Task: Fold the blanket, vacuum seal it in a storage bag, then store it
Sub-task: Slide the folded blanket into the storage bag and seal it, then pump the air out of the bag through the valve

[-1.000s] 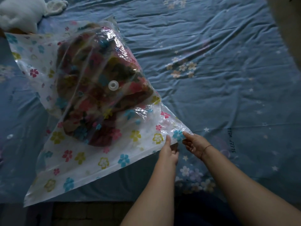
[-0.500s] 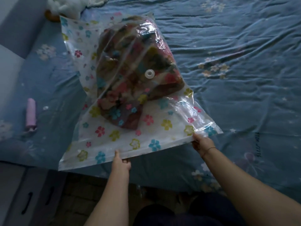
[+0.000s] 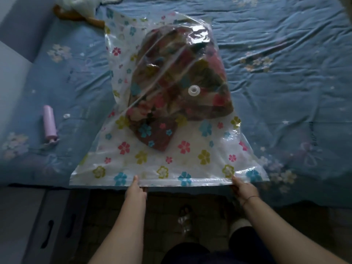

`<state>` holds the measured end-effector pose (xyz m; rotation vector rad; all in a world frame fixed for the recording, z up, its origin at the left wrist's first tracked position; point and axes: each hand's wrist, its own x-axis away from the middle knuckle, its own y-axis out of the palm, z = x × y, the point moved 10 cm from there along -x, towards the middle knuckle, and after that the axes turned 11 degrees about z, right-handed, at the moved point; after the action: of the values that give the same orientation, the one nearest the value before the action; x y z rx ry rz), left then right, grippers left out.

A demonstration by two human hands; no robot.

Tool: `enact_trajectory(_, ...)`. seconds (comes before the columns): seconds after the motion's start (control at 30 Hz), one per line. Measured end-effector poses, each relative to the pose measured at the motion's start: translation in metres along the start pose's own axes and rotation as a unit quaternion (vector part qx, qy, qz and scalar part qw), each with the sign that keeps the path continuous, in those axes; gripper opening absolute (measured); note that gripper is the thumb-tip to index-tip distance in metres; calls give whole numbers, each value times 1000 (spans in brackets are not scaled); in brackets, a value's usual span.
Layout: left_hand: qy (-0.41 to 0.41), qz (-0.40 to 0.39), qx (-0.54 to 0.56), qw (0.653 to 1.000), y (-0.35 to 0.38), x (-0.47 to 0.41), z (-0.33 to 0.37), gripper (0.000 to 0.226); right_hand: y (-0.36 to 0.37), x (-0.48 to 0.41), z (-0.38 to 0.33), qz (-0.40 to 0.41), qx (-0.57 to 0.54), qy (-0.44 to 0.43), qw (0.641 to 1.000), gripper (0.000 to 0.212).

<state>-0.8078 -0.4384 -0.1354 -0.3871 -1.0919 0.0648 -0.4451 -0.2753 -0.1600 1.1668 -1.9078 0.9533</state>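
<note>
1. Both hands grip the near edge of the storage bag (image 3: 152, 161), well apart now: the left hand (image 3: 136, 189) pinches the zip strip near its middle, thumb on top, while the right hand (image 3: 244, 189) holds it close to the right corner, fingers curled under the edge.
2. A second ago the two hands sat together at one corner and the bag lay skewed across the bed (image 3: 285, 73); since then the left hand has slid leftward along the strip and the bag has swung square, its mouth now running along the bed's near edge.
3. Folded and bulky, the blanket (image 3: 181, 88) sits fully inside, in the far half of the bag, under the round white valve (image 3: 194, 91).
4. Judging by that slide, the zip is being pressed closed; whether it is sealed along its whole length cannot be told.
5. Well to the left on the sheet lies the purple hand pump (image 3: 49, 123), untouched, so the air has probably not been drawn out yet.
</note>
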Motion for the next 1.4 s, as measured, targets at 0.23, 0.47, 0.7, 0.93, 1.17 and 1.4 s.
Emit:
enact_trajectory(0.23,18,33,-30,999,-63,-17,-17,51,-41,22,86,34,5,56,998,22)
enact_trajectory(0.47,-12,-22,-13,1000,-76,-12,-50,50,-54,44,89,-4,35,90,995,31)
enact_trajectory(0.7,-56,-96,-160,981,-94,9,-66,41,-5,104,124,-161,249,162,941,32)
enact_trajectory(0.93,31,-129,2,991,-105,21,29,33,140,182,80,-294,252,-75,919,16)
enact_trajectory(1.17,141,-78,81,984,-128,-30,181,28,309,277,62,-383,277,-240,848,32)
enact_trajectory(1.4,177,-54,87,979,-136,-125,326,29,501,333,101,-387,278,-279,834,38)
